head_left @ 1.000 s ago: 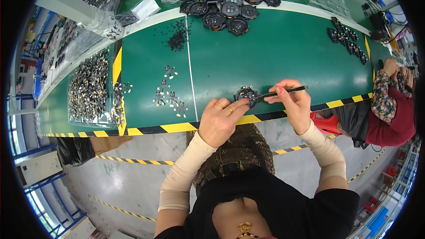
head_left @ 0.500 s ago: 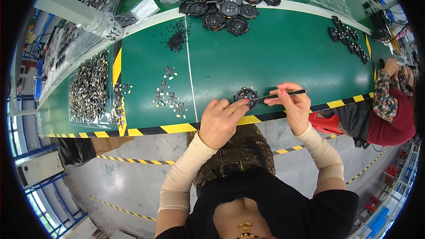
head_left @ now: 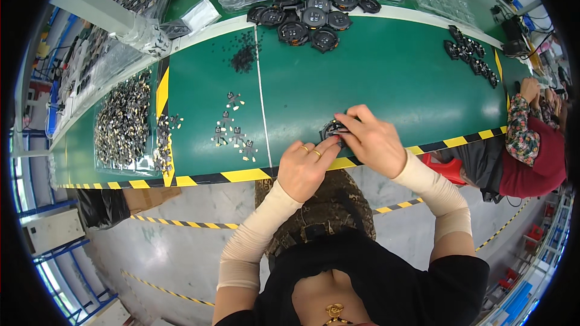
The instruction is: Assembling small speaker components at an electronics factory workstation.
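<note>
**Both hands closed over one round black part at the bench edge**

Nearest the camera, at the bottom of the frame, two forearms in beige sleeves rise from a black top and converge toward the centre. The left hand lies palm down just above the yellow-and-black striped edge of the green bench, rings on two fingers, its fingertips stretched up and to the right to pinch the lower rim of a round black part. The right hand comes in from the lower right with the wrist bent, knuckles up, fingers curled over the top and right side of the same part, covering most of it; whether it also holds a tool cannot be told. The part sits just right of the white line across the bench, at frame centre.

Left of the hands, small metal pieces lie scattered. Further left, a heap of metal bits fills a clear tray. At upper centre sits a cluster of black round housings; another group of dark parts lies at upper right. At the right edge, another person's flowered sleeve reaches the bench.
</note>
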Demonstrator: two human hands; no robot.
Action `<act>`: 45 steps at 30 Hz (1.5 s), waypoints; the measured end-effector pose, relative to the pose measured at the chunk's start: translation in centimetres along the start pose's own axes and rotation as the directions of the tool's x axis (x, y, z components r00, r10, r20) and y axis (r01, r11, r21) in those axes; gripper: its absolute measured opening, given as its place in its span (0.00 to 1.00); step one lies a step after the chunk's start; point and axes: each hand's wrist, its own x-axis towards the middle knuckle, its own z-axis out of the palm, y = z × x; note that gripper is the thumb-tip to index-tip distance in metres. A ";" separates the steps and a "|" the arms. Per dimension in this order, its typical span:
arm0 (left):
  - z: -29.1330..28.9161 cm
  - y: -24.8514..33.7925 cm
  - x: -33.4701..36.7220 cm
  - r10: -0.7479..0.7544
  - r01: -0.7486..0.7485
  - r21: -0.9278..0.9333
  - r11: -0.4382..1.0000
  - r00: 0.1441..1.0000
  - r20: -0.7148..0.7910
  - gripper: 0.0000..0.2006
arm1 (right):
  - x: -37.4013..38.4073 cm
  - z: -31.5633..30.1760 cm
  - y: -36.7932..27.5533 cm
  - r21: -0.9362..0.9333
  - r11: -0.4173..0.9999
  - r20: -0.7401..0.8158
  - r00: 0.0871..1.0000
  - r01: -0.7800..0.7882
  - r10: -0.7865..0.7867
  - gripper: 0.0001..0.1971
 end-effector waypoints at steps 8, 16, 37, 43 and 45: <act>0.2 -0.3 -0.6 0.128 -0.126 0.079 0.989 0.992 -0.015 0.13 | 0.3 0.3 0.9 0.244 0.953 0.115 0.981 -0.179 0.155 0.11; 0.4 0.0 -0.2 0.119 -0.117 0.058 0.991 0.993 -0.022 0.18 | 2.5 -3.8 8.1 0.012 0.971 -0.235 0.943 -0.240 0.236 0.10; 0.2 -0.3 -0.1 0.108 -0.106 0.059 0.993 0.994 -0.034 0.15 | 4.5 -17.5 26.6 -0.131 0.776 -0.532 0.705 -0.617 0.470 0.14; 0.2 0.1 0.0 0.089 -0.088 0.053 0.995 0.996 -0.012 0.17 | 9.0 -17.8 31.7 -0.244 0.734 -0.278 0.771 -0.633 0.573 0.16; 0.0 0.3 0.1 0.087 -0.087 0.038 0.995 0.996 0.007 0.17 | 9.3 -17.9 32.3 -0.311 0.714 -0.236 0.779 -0.627 0.581 0.17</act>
